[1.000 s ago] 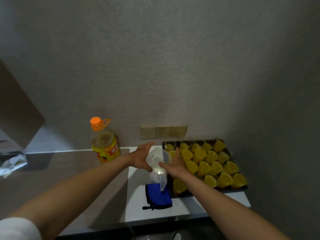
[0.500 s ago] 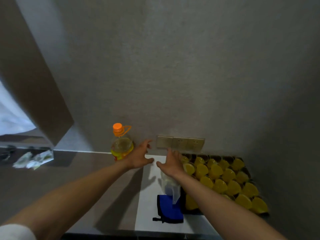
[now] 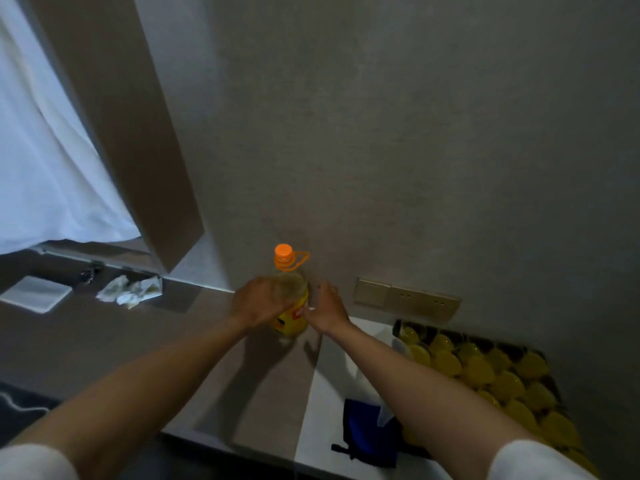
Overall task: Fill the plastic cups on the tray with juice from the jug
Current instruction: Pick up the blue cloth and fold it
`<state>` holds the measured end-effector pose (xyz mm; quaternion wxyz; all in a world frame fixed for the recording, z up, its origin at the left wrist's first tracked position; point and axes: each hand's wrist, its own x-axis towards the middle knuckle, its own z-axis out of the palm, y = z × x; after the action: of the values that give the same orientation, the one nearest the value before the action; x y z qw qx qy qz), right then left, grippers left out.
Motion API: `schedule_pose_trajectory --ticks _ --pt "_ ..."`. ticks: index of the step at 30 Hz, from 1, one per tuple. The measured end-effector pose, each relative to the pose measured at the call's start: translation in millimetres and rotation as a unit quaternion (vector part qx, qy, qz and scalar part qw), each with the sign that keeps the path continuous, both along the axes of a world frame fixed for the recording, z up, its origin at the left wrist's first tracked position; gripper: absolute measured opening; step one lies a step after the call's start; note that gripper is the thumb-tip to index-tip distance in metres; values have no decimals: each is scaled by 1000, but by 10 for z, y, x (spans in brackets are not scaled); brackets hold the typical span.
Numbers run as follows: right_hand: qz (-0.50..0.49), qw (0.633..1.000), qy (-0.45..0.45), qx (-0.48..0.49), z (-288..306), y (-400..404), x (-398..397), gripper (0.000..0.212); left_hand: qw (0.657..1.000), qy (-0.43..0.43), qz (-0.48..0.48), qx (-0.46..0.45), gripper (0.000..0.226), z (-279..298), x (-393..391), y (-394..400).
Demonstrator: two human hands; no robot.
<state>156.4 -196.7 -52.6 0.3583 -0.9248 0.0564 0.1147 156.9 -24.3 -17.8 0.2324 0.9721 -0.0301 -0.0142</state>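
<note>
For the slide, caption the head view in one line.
Left hand grips the orange-capped bottle, right hand reaching beside it; tray of yellow-filled cups at right.

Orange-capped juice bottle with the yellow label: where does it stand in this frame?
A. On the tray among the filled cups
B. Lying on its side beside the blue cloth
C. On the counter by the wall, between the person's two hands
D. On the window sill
C: the orange-capped juice bottle stands upright on the counter, with the left hand on one side and the right hand on the other.
</note>
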Motion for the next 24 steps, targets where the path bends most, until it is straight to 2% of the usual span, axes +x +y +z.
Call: schedule_pose_trajectory --ticks 2,5,7,8,10,12,15,18,22,24 --pt "4 1000 2 15 31 60 159 64 999 17 20 -23 74 15 83 40" --pt "19 998 9 51 48 130 329 68 995 46 38 -76 122 2 284 99" --pt "24 998 7 65 -208 206 580 83 990 71 49 -111 131 -51 433 140" --pt "17 997 6 81 -632 201 863 88 988 85 46 -117 132 -55 481 133" --pt "22 995 -7 97 -1166 237 1175 81 983 121 42 -128 128 -88 542 112" --pt "37 993 5 109 -961 216 989 72 983 132 39 -125 130 -92 535 63" --pt "11 995 12 95 -431 160 562 78 985 115 27 -128 140 -210 571 16" --pt "2 995 -2 104 -416 2 463 85 985 114 14 -129 131 -199 539 -94" --pt "-13 996 -28 89 -158 -171 258 68 986 111 -1 -122 121 -179 514 -281" --pt "-21 994 -35 98 -243 -267 284 71 987 102 -9 -120 114 -194 526 -345"
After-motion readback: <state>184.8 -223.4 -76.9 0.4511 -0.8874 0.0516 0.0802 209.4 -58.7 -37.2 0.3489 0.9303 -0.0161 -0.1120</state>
